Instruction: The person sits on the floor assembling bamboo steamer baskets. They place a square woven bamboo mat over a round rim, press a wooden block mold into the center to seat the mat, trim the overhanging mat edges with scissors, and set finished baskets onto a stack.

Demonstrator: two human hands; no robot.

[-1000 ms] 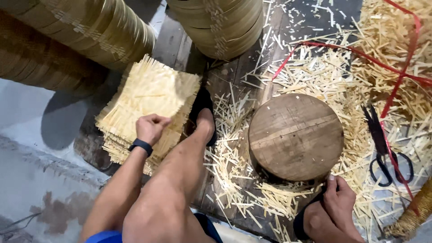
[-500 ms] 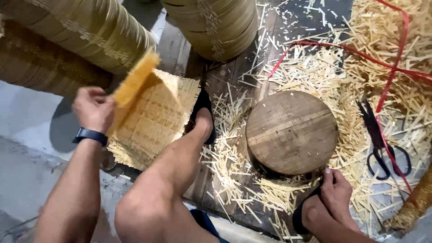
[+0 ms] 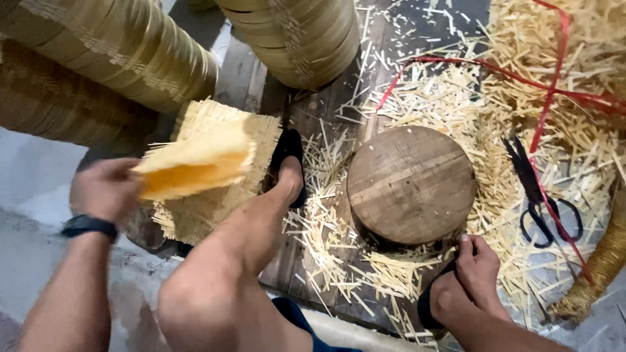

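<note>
Gripping a thin woven mat (image 3: pixel 195 163) at the left of the frame, the left hand (image 3: pixel 107 189) holds it lifted and tilted, its yellow face blurred; the fingers are closed on the mat's left edge. A dark wristband (image 3: pixel 88 226) sits on that wrist. Directly beneath and behind the raised mat lies a stack of similar woven mats (image 3: pixel 225 166), their frayed edges showing, resting on the floor in the left centre of the frame.

At the lower right, the right hand (image 3: pixel 479 264) rests low beside a foot in a dark sandal (image 3: pixel 427 306), its fingertips touching the near edge of a round wooden block (image 3: pixel 411 184). Its fingers are curled, but I cannot tell whether they grip anything. The block stands in the centre right, ringed by a litter of pale straw cuttings (image 3: pixel 326 221) spread over dark floor planks (image 3: pixel 319 124).

The person's bare leg (image 3: pixel 241 248) stretches up the middle of the frame, the foot in another dark sandal (image 3: pixel 287 156) touching the mat stack's right side.

Black scissors (image 3: pixel 541 195) lie on the straw to the right of the block, crossed by a red ribbon (image 3: pixel 548 111) that trails from the upper right. Tall rolls of woven strip (image 3: pixel 130 52) fill the upper left and upper centre.
</note>
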